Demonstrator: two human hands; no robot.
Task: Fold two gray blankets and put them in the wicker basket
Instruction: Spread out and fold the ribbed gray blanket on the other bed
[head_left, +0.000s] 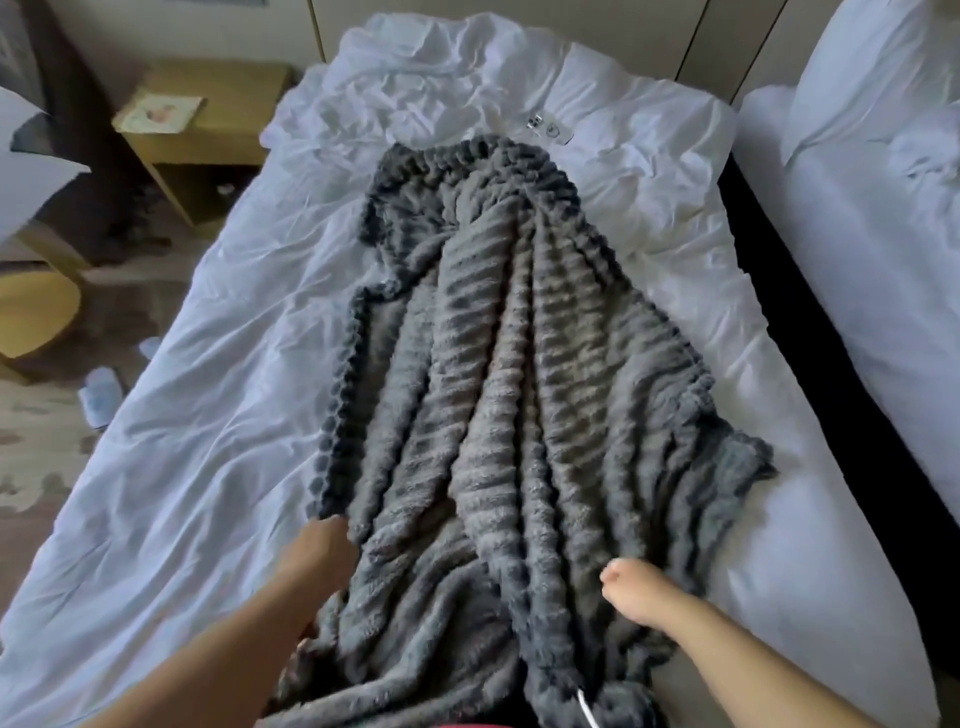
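Head view: dark gray ribbed plush blanket (498, 374) lies lengthwise, bunched in long folds, on the white-sheeted bed (171, 467). Left hand (324, 551) clenched on the blanket's near left edge. Right hand (641, 590) closed, gripping the near right portion. Wooden nightstand (208, 130) stands far left.

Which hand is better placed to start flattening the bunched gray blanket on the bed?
Probably the left hand: it grips the gray blanket at its ruffled left edge, ready to pull outward. The right hand grips bunched folds, short of the right edge.
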